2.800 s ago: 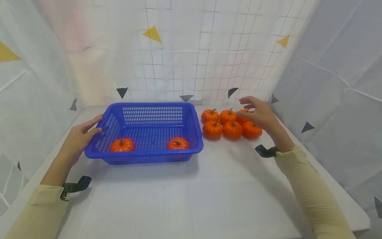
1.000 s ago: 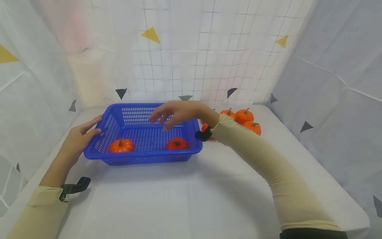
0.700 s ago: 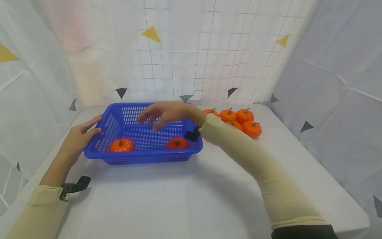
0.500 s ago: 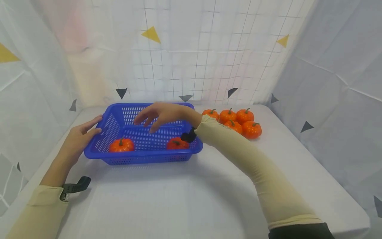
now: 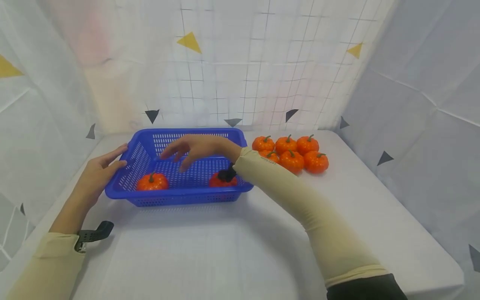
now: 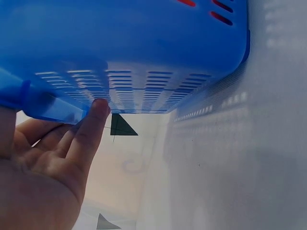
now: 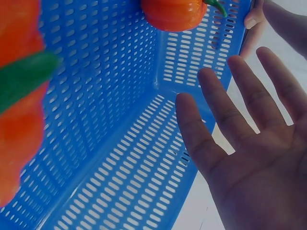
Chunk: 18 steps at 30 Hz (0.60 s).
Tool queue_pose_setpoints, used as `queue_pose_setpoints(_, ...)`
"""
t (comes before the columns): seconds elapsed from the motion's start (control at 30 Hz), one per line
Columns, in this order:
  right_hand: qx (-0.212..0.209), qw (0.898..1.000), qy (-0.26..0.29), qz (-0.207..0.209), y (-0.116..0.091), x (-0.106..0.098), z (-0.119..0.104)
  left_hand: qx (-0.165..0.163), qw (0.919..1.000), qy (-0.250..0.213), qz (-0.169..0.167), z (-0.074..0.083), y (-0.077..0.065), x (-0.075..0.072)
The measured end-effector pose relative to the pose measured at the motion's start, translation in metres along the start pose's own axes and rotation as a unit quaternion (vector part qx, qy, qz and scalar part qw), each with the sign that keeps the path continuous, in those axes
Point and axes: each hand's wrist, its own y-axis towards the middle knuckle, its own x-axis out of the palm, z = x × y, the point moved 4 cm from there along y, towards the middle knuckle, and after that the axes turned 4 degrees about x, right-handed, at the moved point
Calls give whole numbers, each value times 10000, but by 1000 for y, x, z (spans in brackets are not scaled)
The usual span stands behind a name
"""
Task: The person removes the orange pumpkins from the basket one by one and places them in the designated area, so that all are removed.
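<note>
A blue plastic basket [image 5: 180,192] with slotted walls stands on the table. Inside it, one small orange pumpkin [image 5: 152,182] with a green stem lies front left. Another pumpkin [image 5: 215,181] sits front right, partly covered by the right wrist's black strap mount. My left hand [image 5: 95,171] holds the basket's left rim; the left wrist view shows its fingers [image 6: 91,129] against the outer wall under the rim. Over the middle of the basket hovers my right hand [image 5: 198,148], fingers spread and palm down. The right wrist view shows that palm [image 7: 268,172] with nothing in it.
Several more orange pumpkins [image 5: 291,161] stand in two rows on the white table [image 5: 180,258], just right of the basket. My right sleeve [image 5: 285,189] crosses in front of them. White sheeting [image 5: 232,75] with grid lines rises behind, and grey sheeting [image 5: 420,104] hangs on the right.
From above the table pumpkins, my right hand has swung left over the basket, then drifted further left and slightly lower. My left hand, the basket and the pumpkins stay where they were.
</note>
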Motion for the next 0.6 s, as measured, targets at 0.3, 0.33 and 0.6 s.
queue_pose_setpoints(0.3,123,9997,-189,68,25,7,3,23,9999,98,-54,-4,1,0)
queue_pose_setpoints(0.33,137,9997,-189,68,28,9,3,20,9999,99,-53,-4,1,0)
queue_pose_setpoints(0.6,240,9991,-352,-58,46,18,3,70,9999,139,-16,-3,0,1)
